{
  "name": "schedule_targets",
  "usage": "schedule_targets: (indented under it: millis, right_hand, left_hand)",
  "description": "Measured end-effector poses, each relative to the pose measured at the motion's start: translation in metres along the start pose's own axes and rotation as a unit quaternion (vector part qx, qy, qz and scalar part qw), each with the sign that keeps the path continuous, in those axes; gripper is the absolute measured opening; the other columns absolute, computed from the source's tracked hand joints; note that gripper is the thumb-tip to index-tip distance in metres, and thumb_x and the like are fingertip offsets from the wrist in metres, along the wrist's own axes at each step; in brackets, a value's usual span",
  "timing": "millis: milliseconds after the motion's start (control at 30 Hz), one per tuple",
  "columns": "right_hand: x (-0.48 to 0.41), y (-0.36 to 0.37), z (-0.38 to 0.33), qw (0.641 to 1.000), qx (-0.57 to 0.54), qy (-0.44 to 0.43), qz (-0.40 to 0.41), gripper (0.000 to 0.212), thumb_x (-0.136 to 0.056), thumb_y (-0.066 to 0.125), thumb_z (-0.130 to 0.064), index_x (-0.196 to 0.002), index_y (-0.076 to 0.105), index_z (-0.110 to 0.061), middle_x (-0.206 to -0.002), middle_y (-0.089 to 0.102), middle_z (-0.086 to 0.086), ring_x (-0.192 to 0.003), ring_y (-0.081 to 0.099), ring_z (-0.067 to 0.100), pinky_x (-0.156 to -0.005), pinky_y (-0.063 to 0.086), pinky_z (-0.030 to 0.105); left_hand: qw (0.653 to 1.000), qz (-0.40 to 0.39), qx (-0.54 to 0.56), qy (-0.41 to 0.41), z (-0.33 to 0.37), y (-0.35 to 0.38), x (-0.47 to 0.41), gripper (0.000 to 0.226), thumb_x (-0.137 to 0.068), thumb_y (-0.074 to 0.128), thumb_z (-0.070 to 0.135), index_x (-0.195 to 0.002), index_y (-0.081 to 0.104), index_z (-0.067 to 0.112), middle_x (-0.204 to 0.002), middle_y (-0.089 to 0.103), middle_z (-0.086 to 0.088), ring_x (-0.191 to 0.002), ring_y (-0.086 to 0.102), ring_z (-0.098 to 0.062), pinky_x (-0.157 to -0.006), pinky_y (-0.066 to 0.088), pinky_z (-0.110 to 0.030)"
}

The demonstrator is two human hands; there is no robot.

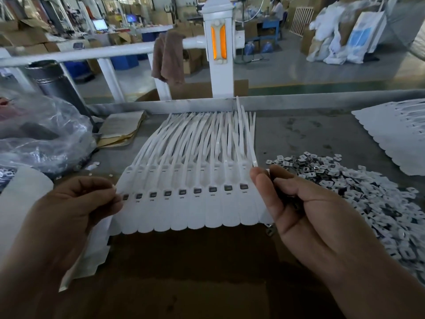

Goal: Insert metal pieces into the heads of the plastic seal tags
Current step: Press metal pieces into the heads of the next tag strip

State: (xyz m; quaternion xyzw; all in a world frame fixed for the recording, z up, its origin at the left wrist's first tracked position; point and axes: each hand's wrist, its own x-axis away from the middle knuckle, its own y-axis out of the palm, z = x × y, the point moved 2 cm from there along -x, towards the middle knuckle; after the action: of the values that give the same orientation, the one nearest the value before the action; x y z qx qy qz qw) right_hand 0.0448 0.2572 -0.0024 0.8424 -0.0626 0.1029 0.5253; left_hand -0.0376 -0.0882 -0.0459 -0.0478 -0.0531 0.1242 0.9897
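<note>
The left hand (76,203) is pinching the left end of a strip of seal tags (184,210), while the right hand (305,203), fingers curled, is gripping its right end. The strip is stretching across the middle of the table's (299,134) near edge, with 9 square sockets showing. Metal pieces (368,192) are lying heaped toward the right edge.

Head-worn view, facing forward and down, close over the workbench (299,134)
</note>
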Motion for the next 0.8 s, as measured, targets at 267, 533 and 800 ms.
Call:
schedule_targets:
  millis: [267, 533, 800]
  right_hand:
    - [-0.004, -0.004, -0.002, 1.0, 0.013, -0.002, 0.019, 0.022, -0.068, 0.058, 0.006, -0.085, 0.071, 0.009, -0.098, 0.072, 0.03, -0.084, 0.075, 0.036, -0.057, 0.06, 0.03]
    - [-0.005, -0.005, -0.001, 0.999, 0.028, 0.003, 0.015, 0.018, -0.067, 0.06, 0.005, -0.072, 0.077, 0.003, -0.088, 0.074, 0.024, -0.082, 0.076, 0.032, -0.058, 0.06, 0.029]
    - [-0.005, -0.006, -0.001, 0.999, 0.045, 0.001, 0.019, 0.017, -0.067, 0.061, 0.004, -0.072, 0.077, 0.001, -0.087, 0.074, 0.022, -0.08, 0.076, 0.03, -0.059, 0.06, 0.03]
  left_hand:
    - [0.985, 0.027, -0.173, 0.014, 0.004, -0.004, -0.005, 0.011, -0.087, 0.064, 0.01, -0.088, 0.066, 0.021, -0.08, 0.071, -0.004, -0.073, 0.07, -0.021, -0.057, 0.054, -0.03]
    - [0.967, -0.003, -0.253, 0.023, 0.009, 0.009, 0.002, 0.011, -0.088, 0.065, 0.017, -0.087, 0.069, 0.026, -0.08, 0.069, 0.005, -0.08, 0.061, -0.023, -0.058, 0.047, -0.036]
    - [0.959, 0.012, -0.281, 0.035, 0.014, 0.013, 0.003, 0.009, -0.088, 0.066, 0.02, -0.085, 0.07, 0.027, -0.081, 0.069, 0.004, -0.076, 0.062, -0.019, -0.056, 0.045, -0.031]
